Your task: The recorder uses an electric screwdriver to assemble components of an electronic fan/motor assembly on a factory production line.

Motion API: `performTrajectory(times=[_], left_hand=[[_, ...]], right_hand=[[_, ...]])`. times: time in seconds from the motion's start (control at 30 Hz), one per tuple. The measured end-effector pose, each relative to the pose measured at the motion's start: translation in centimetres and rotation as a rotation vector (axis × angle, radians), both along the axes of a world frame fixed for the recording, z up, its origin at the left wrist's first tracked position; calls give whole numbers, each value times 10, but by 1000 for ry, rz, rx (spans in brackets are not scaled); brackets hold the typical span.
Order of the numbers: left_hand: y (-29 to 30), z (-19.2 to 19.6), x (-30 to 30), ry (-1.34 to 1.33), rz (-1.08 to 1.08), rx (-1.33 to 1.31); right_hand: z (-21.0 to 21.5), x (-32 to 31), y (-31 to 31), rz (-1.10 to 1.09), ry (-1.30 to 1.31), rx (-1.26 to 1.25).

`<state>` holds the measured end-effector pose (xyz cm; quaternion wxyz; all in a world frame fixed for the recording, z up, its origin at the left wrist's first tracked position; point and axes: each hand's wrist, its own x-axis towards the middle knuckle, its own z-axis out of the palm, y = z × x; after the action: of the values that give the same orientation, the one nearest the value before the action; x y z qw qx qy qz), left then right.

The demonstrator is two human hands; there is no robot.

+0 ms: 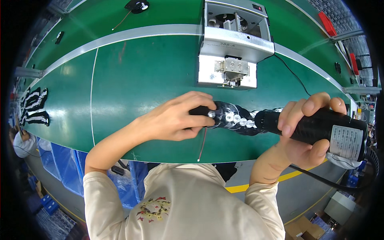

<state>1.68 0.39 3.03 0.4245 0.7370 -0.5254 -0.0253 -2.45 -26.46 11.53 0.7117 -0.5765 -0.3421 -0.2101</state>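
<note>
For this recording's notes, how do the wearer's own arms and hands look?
Both the left hand and right hand are bare, with no gloves, rings or watch visible. The forearms are uncovered below the loose, slightly shiny cream sleeves of a matching shirt. A few thin, dark lines mark the right forearm.

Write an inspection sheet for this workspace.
Surface: green tabletop with pale seam line.
Job's things: black part, black cylindrical tool; clear-domed dark pieces between them, attachment unclear.
Clutter: silver machine beyond the hands; black-and-white bundles far left.
Hands: left hand pinches black part; right hand grips tool.
Cables: thick cord near tool; slim cord beside machine; red wire near left hand.
Surroundings: blue bins, red trays, yellow floor line.
</note>
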Motion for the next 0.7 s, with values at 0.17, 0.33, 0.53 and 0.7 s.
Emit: performTrajectory(times=[0.17, 0.33, 0.53, 0.7], left_hand=[[-16, -13, 6, 12, -84, -27], [-17, -10, 6, -58, -87, 45], [-20, -7, 14, -45, -123, 82], [-31, -14, 9, 5, -106, 17]], right_hand=[[0, 0, -9, 50, -1, -30], [-2, 5, -11, 86, 1, -51], [1, 5, -19, 114, 67, -119], [1, 11, -20, 137, 164, -135]])
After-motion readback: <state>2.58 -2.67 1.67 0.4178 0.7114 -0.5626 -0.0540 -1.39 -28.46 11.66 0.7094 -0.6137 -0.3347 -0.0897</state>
